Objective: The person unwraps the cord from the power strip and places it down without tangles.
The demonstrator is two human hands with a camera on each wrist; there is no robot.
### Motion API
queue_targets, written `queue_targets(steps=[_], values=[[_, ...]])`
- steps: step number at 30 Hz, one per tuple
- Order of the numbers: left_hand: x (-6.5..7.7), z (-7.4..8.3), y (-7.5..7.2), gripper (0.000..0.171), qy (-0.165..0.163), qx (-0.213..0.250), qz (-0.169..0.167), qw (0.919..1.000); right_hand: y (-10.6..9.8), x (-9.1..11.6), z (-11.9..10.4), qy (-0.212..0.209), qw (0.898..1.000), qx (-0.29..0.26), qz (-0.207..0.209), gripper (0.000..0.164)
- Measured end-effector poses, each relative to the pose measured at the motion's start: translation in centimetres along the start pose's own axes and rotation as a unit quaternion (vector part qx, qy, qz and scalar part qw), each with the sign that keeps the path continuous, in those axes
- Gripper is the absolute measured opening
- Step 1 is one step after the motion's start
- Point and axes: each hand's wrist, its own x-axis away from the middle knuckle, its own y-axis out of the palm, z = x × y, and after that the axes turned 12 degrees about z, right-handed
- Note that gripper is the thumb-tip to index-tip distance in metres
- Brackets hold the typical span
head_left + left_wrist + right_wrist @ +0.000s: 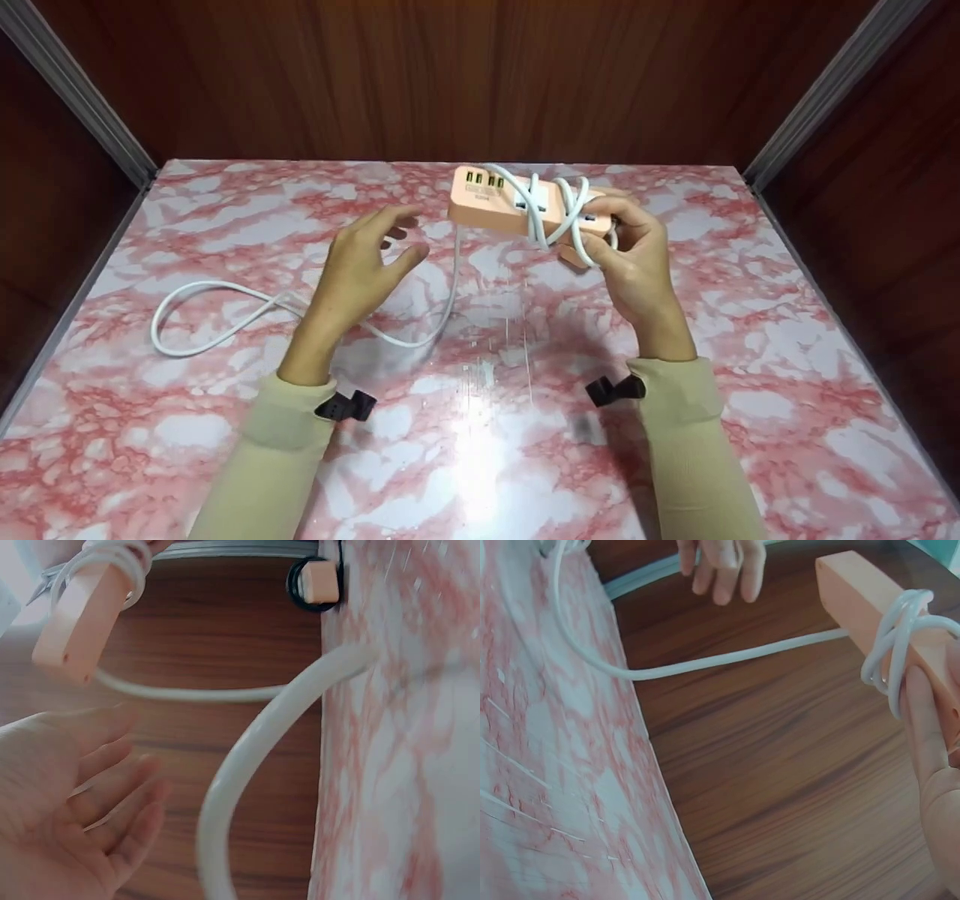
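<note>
My right hand grips one end of a peach power strip, holding it raised above the table. White cord is wound several times round the strip's middle and gripped end; a USB port row shows at its other end. To the left, my left hand holds nothing, its fingers loosely bent towards the strip without touching it. A loose length of the white cord hangs from behind the strip to the table, passes behind the left wrist and forms a loop at the left.
The marbled red-and-white table has dark wood panels at its back and sides. In the left wrist view, a small peach block with a dark coil round it sits near the table's edge.
</note>
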Motion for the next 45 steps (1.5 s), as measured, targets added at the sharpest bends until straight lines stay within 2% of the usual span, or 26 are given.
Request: queue_targets(steps=[5, 9, 16, 23, 28, 33, 45], values=[[0.1, 0.3, 0.9, 0.043, -0.004, 0.030, 0.029, 0.9991, 0.1, 0.2, 0.0, 0.020, 1.000, -0.016, -0.015, 0.024], [0.1, 0.4, 1.2, 0.043, 0.000, 0.052, 0.035, 0.9980, 0.3, 0.3, 0.1, 0.022, 0.999, -0.024, -0.034, 0.025], [0.2, 0.4, 2.0, 0.044, 0.024, 0.081, 0.043, 0.9955, 0.7, 0.4, 0.6, 0.020, 0.998, -0.010, -0.058, 0.026], [0.2, 0.0, 2.4, 0.034, 0.015, 0.116, 0.056, 0.9915, 0.7, 0.6, 0.8, 0.029, 0.997, -0.011, -0.077, 0.025], [0.2, 0.2, 2.2, 0.023, -0.005, 0.114, 0.064, 0.9914, 0.7, 0.6, 0.8, 0.033, 0.994, -0.003, -0.100, 0.023], [0.1, 0.3, 1.8, 0.015, -0.021, 0.099, 0.086, 0.9912, 0.7, 0.5, 0.7, 0.030, 0.993, 0.012, -0.109, 0.022], [0.0, 0.7, 0.7, 0.017, 0.007, 0.093, 0.146, 0.9849, 0.2, 0.4, 0.7, 0.025, 0.993, 0.020, -0.113, 0.024]])
